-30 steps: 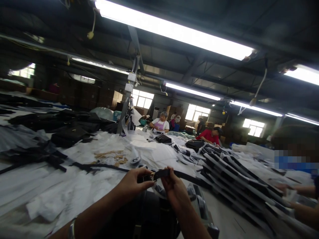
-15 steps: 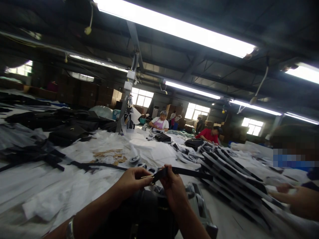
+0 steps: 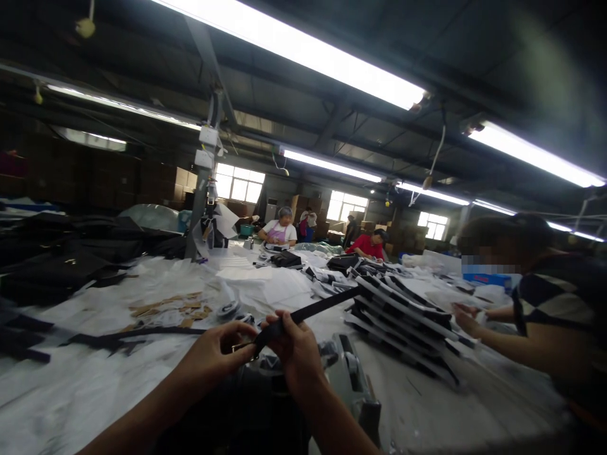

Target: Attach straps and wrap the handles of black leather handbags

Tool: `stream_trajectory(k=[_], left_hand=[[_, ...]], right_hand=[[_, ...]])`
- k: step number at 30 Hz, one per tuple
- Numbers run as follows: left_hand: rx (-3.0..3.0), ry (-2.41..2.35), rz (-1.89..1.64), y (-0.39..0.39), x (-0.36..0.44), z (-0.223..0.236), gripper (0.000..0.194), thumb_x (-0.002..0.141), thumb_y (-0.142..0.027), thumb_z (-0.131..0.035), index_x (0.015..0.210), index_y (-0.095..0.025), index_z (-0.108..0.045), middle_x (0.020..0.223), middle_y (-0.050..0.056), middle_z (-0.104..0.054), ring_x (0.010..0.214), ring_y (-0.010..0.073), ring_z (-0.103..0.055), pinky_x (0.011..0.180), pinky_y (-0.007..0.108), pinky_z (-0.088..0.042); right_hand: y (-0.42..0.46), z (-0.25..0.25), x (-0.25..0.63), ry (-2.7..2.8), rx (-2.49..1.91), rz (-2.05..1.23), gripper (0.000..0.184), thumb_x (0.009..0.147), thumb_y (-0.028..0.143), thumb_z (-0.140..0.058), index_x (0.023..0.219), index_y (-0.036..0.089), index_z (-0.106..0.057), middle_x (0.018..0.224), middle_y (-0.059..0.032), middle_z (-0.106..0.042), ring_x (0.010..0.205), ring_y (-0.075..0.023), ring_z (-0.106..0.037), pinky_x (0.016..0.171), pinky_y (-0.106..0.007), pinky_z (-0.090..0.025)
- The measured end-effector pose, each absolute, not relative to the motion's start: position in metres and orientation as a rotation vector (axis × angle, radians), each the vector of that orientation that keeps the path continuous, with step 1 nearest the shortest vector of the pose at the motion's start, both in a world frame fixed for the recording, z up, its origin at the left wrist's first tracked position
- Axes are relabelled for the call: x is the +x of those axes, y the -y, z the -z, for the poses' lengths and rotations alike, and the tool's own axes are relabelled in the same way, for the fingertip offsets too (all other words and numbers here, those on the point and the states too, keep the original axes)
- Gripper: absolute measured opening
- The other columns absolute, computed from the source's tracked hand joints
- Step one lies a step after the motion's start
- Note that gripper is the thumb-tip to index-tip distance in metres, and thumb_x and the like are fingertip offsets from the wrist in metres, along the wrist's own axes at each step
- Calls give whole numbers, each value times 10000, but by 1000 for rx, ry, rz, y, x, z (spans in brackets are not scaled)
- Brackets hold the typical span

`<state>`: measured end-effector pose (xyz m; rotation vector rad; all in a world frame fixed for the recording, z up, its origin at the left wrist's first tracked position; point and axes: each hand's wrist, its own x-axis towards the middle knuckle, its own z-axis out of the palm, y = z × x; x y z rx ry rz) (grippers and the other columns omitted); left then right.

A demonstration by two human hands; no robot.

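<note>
My left hand (image 3: 222, 351) pinches a small metal buckle (image 3: 241, 347) between thumb and fingers. A black strap (image 3: 322, 308) runs through or up to the buckle; exactly how they join is too small to tell. My right hand (image 3: 294, 344) is closed on the strap just right of the buckle, and the strap's free length stretches out to the upper right. Below both hands lies a dark black bag or similar item (image 3: 237, 411), mostly lost in shadow. A grey tape dispenser-like device (image 3: 353, 373) stands close to my right forearm.
A stack of black pieces with white wrapping (image 3: 403, 316) stands at the right, beside a co-worker (image 3: 554, 303). Brown paper scraps (image 3: 175, 309) and white sheets (image 3: 142, 366) cover the table's left. Black bags (image 3: 61, 259) are piled farther left; a metal post (image 3: 202, 208) rises behind.
The view has turned to the right, bringing more of the co-worker into sight. Both hands still grip the buckle and strap; the strap's free length now slants upward instead of lying nearly level.
</note>
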<state>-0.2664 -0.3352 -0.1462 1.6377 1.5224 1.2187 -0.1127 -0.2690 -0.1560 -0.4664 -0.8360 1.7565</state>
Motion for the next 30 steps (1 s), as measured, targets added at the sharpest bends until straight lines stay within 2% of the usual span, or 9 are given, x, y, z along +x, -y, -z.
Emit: stream_trajectory(k=[5, 12, 15, 19, 25, 28, 30], left_hand=[[1671, -1580, -1240, 336, -268, 149, 359, 752, -460, -656, 959, -167, -669, 708, 4, -659, 636, 186, -583, 592, 265, -407], [1739, -1673, -1211, 336, -267, 148, 370, 774, -483, -631, 977, -174, -658, 716, 4, -650, 685, 209, -604, 633, 286, -423], [1772, -1735, -1218, 335, -264, 150, 351, 782, -497, -621, 947, -190, -664, 711, 2, -654, 692, 218, -616, 647, 295, -430], [1847, -1725, -1254, 332, -263, 155, 376, 801, -500, -610, 1016, -195, -654, 822, 29, -700, 764, 237, -646, 682, 305, -455], [1846, -1668, -1296, 342, -269, 150, 297, 824, -478, -612, 913, -202, -674, 896, 32, -727, 844, 238, -666, 761, 313, -479], [1848, -1604, -1304, 351, -272, 144, 291, 843, -483, -597, 941, -224, -685, 941, 25, -736, 902, 241, -667, 814, 322, -483], [1832, -1607, -1295, 356, -275, 141, 304, 826, -474, -626, 1011, -242, -688, 1014, 28, -733, 966, 253, -656, 873, 341, -476]], right_hand=[[272, 153, -106, 750, -369, -1877, 347, 746, 393, -745, 951, 116, -700, 906, -128, -776, 868, -253, -733, 810, -353, -563], [275, 154, -99, 796, -252, -1938, 457, 871, 513, -581, 1067, 117, -698, 1014, -141, -759, 1000, -268, -699, 930, -382, -499], [282, 151, -104, 907, -256, -1893, 454, 874, 517, -582, 1077, 125, -692, 1004, -128, -761, 965, -265, -703, 932, -394, -489], [289, 142, -114, 1122, -280, -1790, 472, 891, 521, -565, 1102, 114, -676, 974, -128, -761, 901, -266, -711, 908, -416, -491], [290, 129, -118, 1243, -258, -1755, 500, 900, 550, -536, 1136, 127, -661, 1000, -128, -752, 940, -259, -695, 896, -403, -485], [285, 120, -109, 1380, -310, -1620, 477, 920, 546, -505, 1161, 165, -661, 1038, -104, -744, 986, -235, -661, 883, -355, -472], [280, 111, -99, 1453, -372, -1521, 477, 934, 555, -469, 1167, 188, -666, 1075, -85, -733, 948, -195, -642, 810, -286, -469]])
